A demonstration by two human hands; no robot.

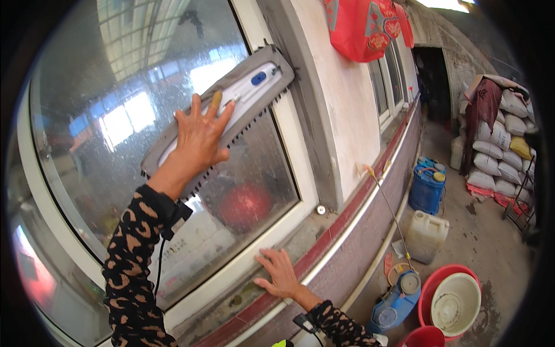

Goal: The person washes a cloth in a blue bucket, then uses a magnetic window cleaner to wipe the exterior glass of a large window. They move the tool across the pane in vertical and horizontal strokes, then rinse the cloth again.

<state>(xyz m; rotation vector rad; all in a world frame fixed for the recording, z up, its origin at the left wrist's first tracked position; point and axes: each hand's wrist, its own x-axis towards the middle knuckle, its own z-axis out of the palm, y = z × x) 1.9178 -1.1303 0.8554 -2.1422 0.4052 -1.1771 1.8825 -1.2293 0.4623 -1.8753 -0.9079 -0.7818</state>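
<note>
My left hand [199,136] holds a flat mop head [240,92] against the window glass [144,110], fingers spread over its white backing plate. Grey cloth with a dark fringe edges the long pad, which lies slantwise. Its upper end reaches the right side of the white window frame [295,153]. A yellowish covering wraps one finger of this hand. Lower down, my right hand [280,273] rests on the dirty window sill [303,237] with its fingers apart, holding nothing.
A blue container [428,185], a whitish jug [426,236] and a blue sprayer tank [396,301] stand along the wall. Close by, a cream basin [457,301] sits inside a red basin [426,289]. Stacked sacks [497,144] stand farther back. A red bag [364,29] hangs above.
</note>
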